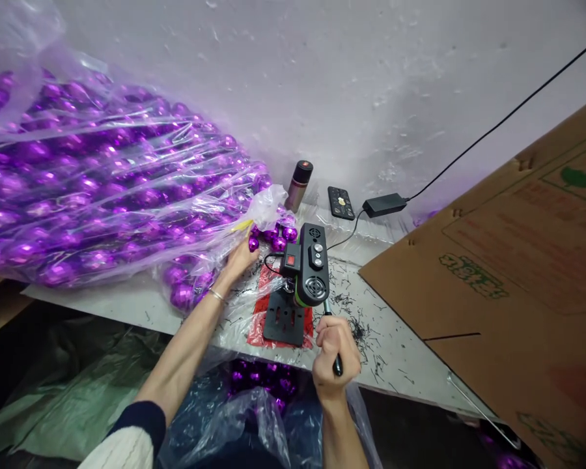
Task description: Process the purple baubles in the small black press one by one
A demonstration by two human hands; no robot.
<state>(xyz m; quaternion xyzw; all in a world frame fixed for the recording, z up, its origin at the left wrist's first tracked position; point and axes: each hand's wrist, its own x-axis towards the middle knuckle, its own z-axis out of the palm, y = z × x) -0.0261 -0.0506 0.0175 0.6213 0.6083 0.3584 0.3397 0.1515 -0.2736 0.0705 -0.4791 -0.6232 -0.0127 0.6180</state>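
Gripping the lever [338, 366] at lower centre with the right hand [336, 352], curled tightly around it, presumably for leverage on the black device [313, 266] mid-frame. Touching a purple ball [253, 244] left of centre with the left hand [241, 257], seemingly for steadying; cannot tell whether pinching. Pointing, in the device's case, lengthwise up and down the frame; in the lever's, downward, slightly rightward.

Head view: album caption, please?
Right hand grips the lever of a black machine; left hand at shiny purple balls.
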